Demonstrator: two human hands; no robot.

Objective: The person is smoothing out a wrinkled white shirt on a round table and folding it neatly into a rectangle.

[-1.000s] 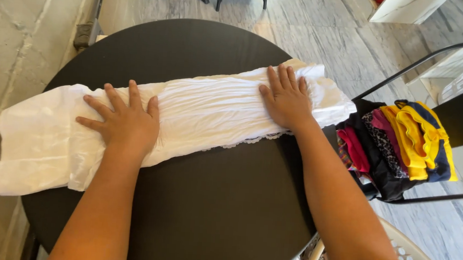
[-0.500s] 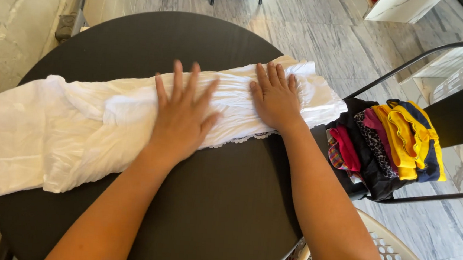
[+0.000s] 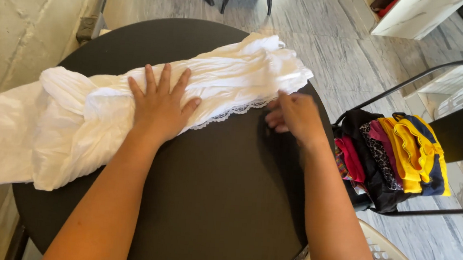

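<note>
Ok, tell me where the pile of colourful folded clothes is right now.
In the head view the pile of folded clothes sits on the black metal chair at the right, just beyond the round black table and near the right hand.

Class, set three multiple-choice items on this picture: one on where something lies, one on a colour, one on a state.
1. Where is the stack of folded clothes?
A. on the chair right of the table
B. on the floor
C. under the white garment

2. What colour is the round table?
A. white
B. black
C. red

3. How does the left hand rest?
A. clenched in a fist
B. lifted off the table
C. flat, fingers spread, on the white garment

Answers: 1 A, the stack sits in the black chair frame; 2 B, its bare top is black; 3 C, the palm presses the cloth.
</note>
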